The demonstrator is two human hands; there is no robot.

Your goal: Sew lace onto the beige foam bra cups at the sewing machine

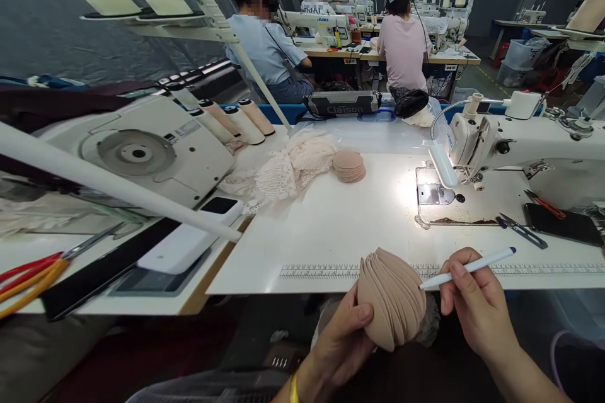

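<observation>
My left hand (343,340) is closed round a fanned stack of beige foam cups (391,299), held just below the front edge of the white sewing table (340,233). My right hand (475,305) pinches a white pen (467,268) whose tip touches the top cup of the stack. A second, smaller stack of beige cups (350,165) lies further back on the table beside a heap of cream lace pieces (295,167).
A white sewing machine (520,138) with a lit lamp stands at the right, with snips (522,231) and a black phone (562,225) near it. A tilted machine base (137,151), thread cones (236,121) and a white power bank (189,242) are at left. Two people sew at the back.
</observation>
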